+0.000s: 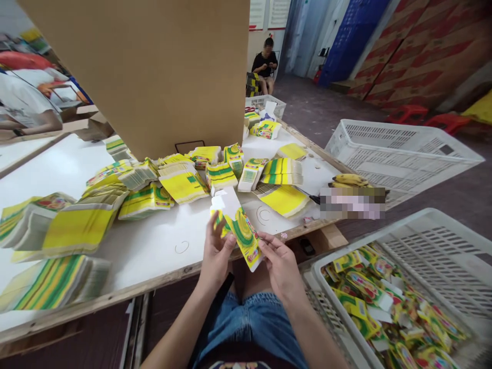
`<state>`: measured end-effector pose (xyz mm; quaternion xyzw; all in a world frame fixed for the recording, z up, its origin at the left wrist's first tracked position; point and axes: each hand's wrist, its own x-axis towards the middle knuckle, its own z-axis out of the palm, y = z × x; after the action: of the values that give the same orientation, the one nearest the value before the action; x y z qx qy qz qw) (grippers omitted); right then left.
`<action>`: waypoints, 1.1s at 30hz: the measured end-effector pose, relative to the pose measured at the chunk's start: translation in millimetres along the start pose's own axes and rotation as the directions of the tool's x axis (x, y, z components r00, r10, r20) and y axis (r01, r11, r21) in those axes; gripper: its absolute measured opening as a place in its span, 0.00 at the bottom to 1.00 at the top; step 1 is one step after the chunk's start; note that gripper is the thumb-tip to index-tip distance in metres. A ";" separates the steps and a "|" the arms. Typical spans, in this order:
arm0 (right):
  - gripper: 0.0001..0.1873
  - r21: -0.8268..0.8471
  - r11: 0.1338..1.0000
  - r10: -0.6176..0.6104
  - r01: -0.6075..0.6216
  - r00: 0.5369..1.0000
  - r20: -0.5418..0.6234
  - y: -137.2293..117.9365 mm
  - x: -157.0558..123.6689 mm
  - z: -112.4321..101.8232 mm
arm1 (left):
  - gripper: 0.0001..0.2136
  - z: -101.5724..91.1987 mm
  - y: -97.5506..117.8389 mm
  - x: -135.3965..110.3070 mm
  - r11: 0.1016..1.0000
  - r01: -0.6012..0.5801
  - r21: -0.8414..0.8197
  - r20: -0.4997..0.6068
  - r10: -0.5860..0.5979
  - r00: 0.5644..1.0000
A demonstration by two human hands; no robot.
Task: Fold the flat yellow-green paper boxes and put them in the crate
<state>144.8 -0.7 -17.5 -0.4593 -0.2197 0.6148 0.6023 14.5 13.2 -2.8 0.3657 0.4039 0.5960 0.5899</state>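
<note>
Between my two hands, just over the table's front edge, is a yellow and green printed carton (246, 233) with white flaps at its far end. My left hand (216, 253) has its thumb against the carton's left side, with the fingers partly behind it. At the lower right edge, the thumb and fingers of my right hand (280, 262) pinch the carton. Just beyond stand bundles of flat yellow cartons (183, 182), and more bundles (282, 171) lie to the right of these. A large stack (79, 223) leans over at the left.
A white plastic crate (430, 218) at my right holds many loose yellow cartons. Behind it stands another white crate (395, 154). Bananas (349, 180) lie near the table's right edge. A tall cardboard sheet (154, 77) rises behind the bundles. A person (265, 64) sits farther back.
</note>
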 end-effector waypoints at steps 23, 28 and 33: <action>0.13 -0.370 0.901 -0.180 0.229 0.970 0.163 0.2 -14.5 -7.3 | 0.26 -1.6 3.6 -6.8 0.995 0.075 0.060 0.163 -0.084 0.983; 0.25 -0.296 0.877 -0.271 0.378 0.899 0.344 -21.5 -7.6 -14.1 | 0.30 -5.4 13.2 -11.4 0.992 0.067 0.105 0.342 -0.100 0.934; 0.22 -0.290 0.887 -0.187 0.359 0.854 0.485 -34.8 -1.9 -20.1 | 0.26 -9.9 22.7 -10.4 0.986 0.126 0.108 0.429 -0.160 0.889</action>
<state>179.9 -1.9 2.1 -0.3752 -0.5271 0.5569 0.5209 -3.4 2.7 14.3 0.4816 0.3099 0.4379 0.6930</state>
